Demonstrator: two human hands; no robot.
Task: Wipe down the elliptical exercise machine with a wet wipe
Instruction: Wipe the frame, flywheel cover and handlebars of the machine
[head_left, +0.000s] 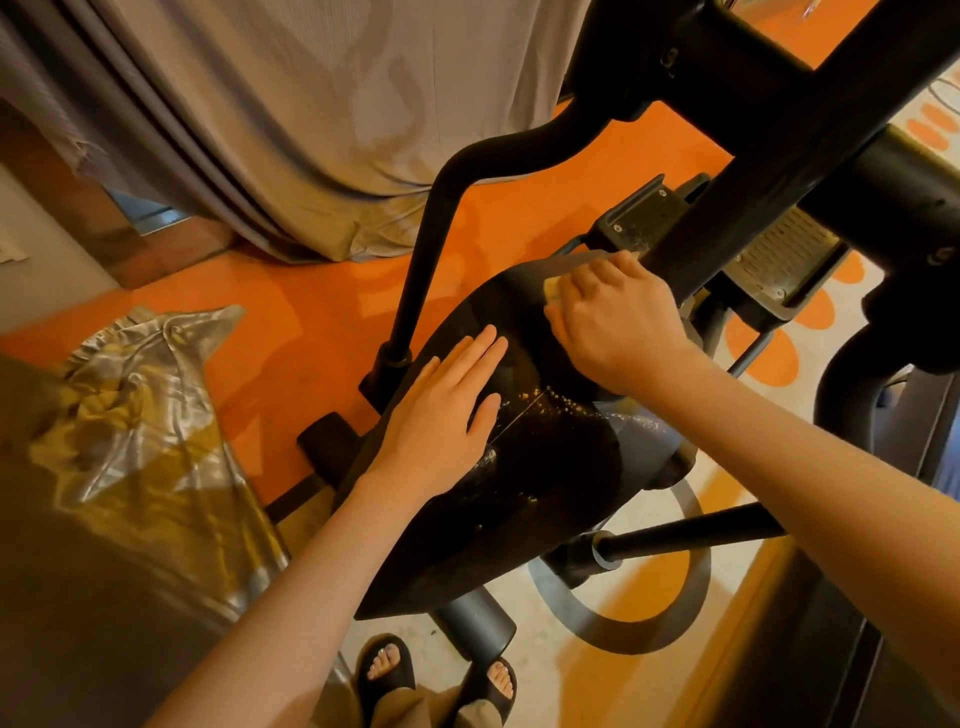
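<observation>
Two bare hands worked on the elliptical's black cover (524, 467): the left hand (441, 410) lay flat with straight fingers, seemingly bracing, while the right hand (613, 322) gripped a pale wet wipe (551, 288) against the cover's far edge.

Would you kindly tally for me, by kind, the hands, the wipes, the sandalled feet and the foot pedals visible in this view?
Bare hands: 2, left hand flat on the black plastic elliptical housing, right hand gripping the wipe
Pale yellowish wet wipe: 1
Feet in black open-toed sandals: 2
Ridged grey foot pedals: 1
Total: 6
</observation>
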